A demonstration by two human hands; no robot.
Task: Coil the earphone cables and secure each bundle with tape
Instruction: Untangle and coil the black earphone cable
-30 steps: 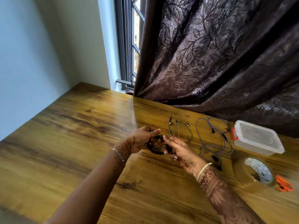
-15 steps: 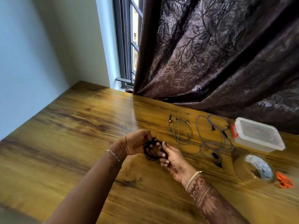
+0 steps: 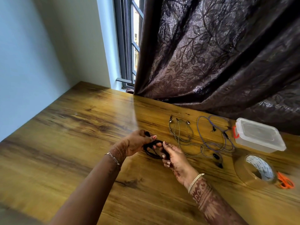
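Observation:
A coil of black earphone cable (image 3: pixel 151 152) is held between both hands just above the wooden table (image 3: pixel 81 143). My left hand (image 3: pixel 138 142) pinches the coil's upper left side. Its right side is gripped by my right hand (image 3: pixel 174 157). To the right, a grey-green earphone cable (image 3: pixel 181 131) lies loose on the table, and beside it a purple earphone cable (image 3: pixel 214 137). A roll of clear brown tape (image 3: pixel 253 169) stands at the right, apart from both hands.
A clear plastic box (image 3: pixel 258 137) with an orange latch sits at the back right. Orange scissors (image 3: pixel 284 181) lie behind the tape roll. A dark patterned curtain (image 3: pixel 211 54) hangs over the table's far edge beside a window (image 3: pixel 129 46).
The hands have shifted slightly left and toward me with the black coil, which has been gathered tighter between them. The loose cables have not moved.

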